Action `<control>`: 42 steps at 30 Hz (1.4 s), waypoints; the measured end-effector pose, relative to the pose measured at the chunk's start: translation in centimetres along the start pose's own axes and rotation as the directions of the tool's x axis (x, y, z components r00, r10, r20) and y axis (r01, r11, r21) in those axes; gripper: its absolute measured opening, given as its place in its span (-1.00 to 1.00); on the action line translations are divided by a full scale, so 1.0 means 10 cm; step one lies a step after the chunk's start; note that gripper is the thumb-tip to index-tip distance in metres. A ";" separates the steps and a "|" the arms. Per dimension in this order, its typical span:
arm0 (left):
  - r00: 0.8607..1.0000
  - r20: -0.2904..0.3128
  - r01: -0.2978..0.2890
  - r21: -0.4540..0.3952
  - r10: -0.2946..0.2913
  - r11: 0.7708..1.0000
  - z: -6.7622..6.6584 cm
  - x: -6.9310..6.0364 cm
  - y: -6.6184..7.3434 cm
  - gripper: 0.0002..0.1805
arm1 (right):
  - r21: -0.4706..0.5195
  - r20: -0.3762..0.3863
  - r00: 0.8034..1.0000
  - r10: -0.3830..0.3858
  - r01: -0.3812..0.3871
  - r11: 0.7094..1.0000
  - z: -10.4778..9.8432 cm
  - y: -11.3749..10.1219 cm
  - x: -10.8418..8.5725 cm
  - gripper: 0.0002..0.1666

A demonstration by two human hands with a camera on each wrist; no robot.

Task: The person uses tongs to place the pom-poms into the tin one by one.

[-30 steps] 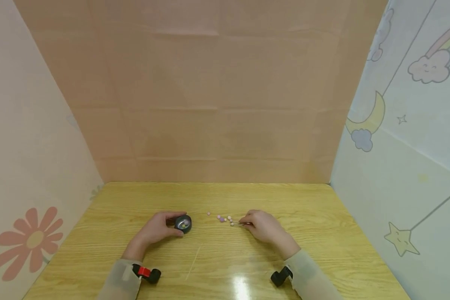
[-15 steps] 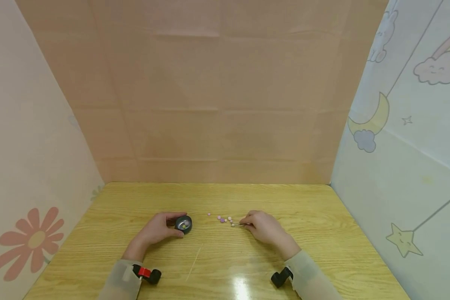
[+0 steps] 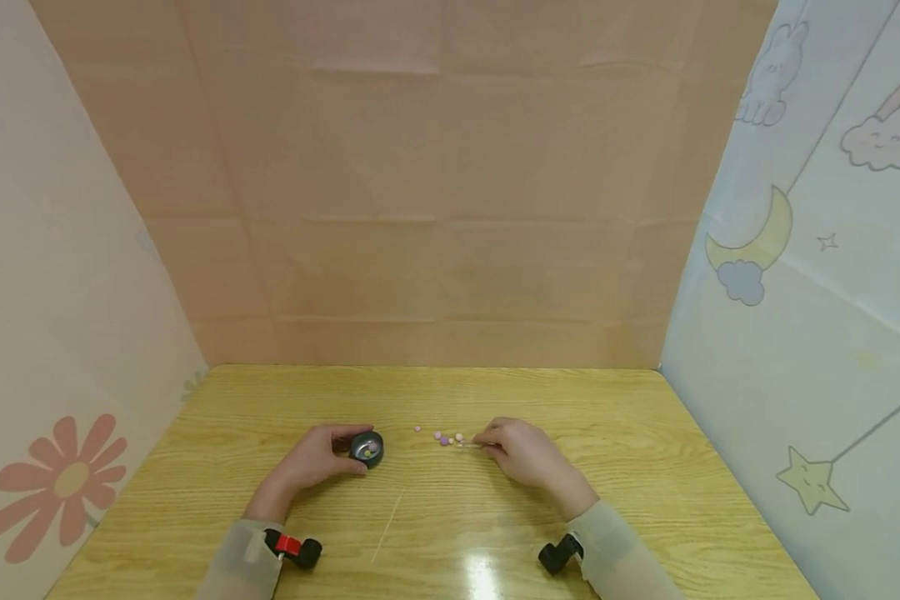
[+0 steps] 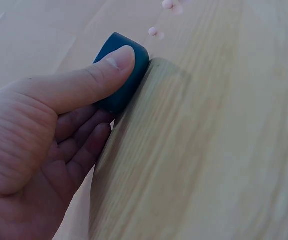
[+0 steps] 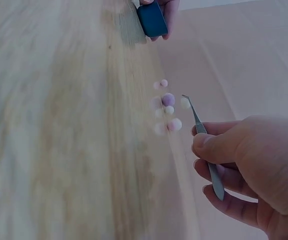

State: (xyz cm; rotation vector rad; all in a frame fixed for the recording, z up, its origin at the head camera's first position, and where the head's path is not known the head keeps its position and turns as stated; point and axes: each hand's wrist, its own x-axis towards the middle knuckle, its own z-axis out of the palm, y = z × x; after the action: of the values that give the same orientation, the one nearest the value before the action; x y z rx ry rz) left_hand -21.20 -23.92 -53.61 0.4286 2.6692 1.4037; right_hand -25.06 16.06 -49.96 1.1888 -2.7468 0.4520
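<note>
Left hand point(image 3: 313, 454) at the side of the counter, and its grip is closed around a small round cup of dark blue-grey, smooth-walled point(image 5: 153, 21), thumb on the near side, fingers on the far side; inside lie a few tiny balls, one of them yellowish point(image 3: 367, 454). Across from it, the right hand point(image 3: 523, 450) pinches slim silver metal tweezers with a bent tip point(image 5: 198, 124) between thumb and forefinger, and that tip is right at a small whitish ball point(image 5: 185, 103); whether the tweezers' points are clamped on it, I cannot tell. Just beside it, between the two hands, comes the loose cluster on the yellow wood-grain counter point(image 3: 307, 392): a larger purple ball point(image 3: 444, 441), a pale pink ball point(image 3: 459, 437) and other little ones crowding close around the tip. A lone pink ball point(image 3: 417, 428) sits apart, nearer the cup, lying off toward the back of the stretch between cluster and cup. In the head view the right hand's own fingers cover the tweezers' handle. Behind it all rises a creased brown paper backdrop point(image 3: 435, 183), flanked by a pale left wall with a red flower point(image 3: 70, 481) and a right wall showing a yellow star point(image 3: 812, 481).
</note>
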 end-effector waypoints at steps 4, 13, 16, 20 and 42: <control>1.000 0.004 0.009 0.015 -0.009 1.000 -0.10 0.05 -0.03 -0.22 | 0.006 -0.023 1.000 -0.011 0.011 1.000 0.01 -0.07 0.14 -0.75; 1.000 0.027 -0.003 0.022 0.002 1.000 -0.31 0.13 -0.03 -0.23 | 0.007 -0.068 0.997 -0.043 0.044 0.999 0.05 -0.24 0.49 -0.78; 1.000 0.023 -0.001 0.023 0.000 1.000 -0.30 0.13 -0.03 -0.22 | 0.011 -0.072 0.996 -0.058 0.058 0.998 0.07 -0.30 0.56 -0.78; 1.000 0.019 -0.005 0.018 0.005 1.000 -0.30 0.14 -0.03 -0.23 | 0.034 -0.067 0.994 -0.083 0.085 0.996 0.11 -0.41 0.66 -0.77; 0.999 0.031 -0.019 0.013 0.019 1.000 -0.27 0.19 -0.04 -0.24 | 0.053 -0.005 0.995 -0.099 0.100 0.994 0.31 -0.90 1.19 -0.73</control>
State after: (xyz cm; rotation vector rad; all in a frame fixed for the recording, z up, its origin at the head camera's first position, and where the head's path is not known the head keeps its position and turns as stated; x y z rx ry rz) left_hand -23.63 -25.70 -52.29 0.4747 2.6579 1.3736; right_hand -26.61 1.00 -48.22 1.3295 -2.6742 0.5171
